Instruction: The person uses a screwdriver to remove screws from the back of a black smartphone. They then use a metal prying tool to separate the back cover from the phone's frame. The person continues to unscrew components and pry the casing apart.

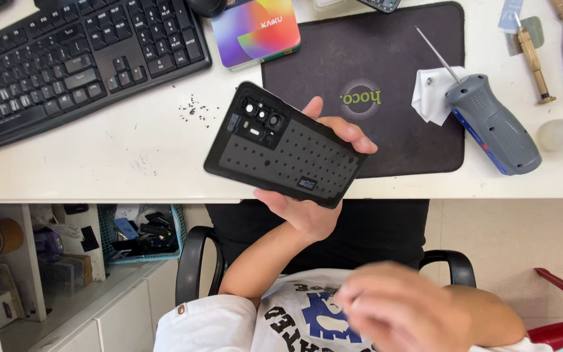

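My left hand (307, 212) reaches up from below the desk edge and grips a black phone back cover (285, 146), inner side up. The cover shows rows of small dots and the camera cut-outs near its upper left corner. My fingertips wrap over its right edge, and it hangs tilted above the white desk front edge. My right hand (392, 303) is blurred, low by my chest over a white printed shirt, away from the cover. Its fingers look curled; whether it holds anything I cannot tell.
A black work mat (386, 58) lies behind the cover, with a grey electric screwdriver (493, 124) and a white cloth (430, 94) at its right edge. A black keyboard (73, 58), a colourful box (255, 29), brass tools (532, 58) and black specks (193, 107) share the desk.
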